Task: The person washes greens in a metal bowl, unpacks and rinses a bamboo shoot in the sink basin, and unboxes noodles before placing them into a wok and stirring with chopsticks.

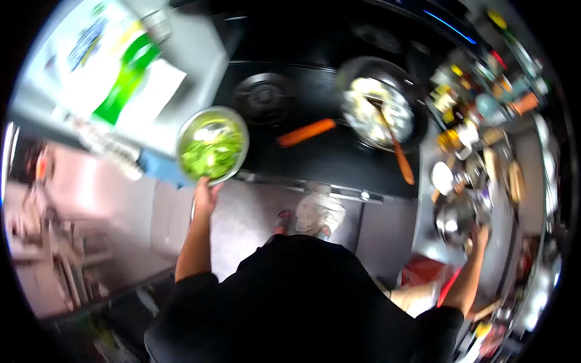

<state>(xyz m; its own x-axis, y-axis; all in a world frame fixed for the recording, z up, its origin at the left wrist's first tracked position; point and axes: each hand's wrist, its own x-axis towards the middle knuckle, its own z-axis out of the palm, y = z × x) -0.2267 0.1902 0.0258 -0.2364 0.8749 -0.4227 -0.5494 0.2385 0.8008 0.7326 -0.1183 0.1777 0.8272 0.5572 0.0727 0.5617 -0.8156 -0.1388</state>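
My left hand (207,195) grips the near rim of a metal bowl (242,136) with chopped green leaves (212,154) in it, held at the left end of the black stove. Far to the right, my right hand (480,238) is at the edge of a shiny metal bowl or pot (452,221) on the side counter; its fingers are blurred and partly hidden. A frying pan (362,68) with an orange handle (307,132) sits on the stove, holding pale food (366,91) and a wooden spatula (396,145).
A white and green package (130,78) lies on the left counter. An unused burner (264,95) is left of the pan. Bottles and jars (451,100) crowd the right counter, with utensils (514,175) nearby. A cloth (319,213) hangs at the stove front.
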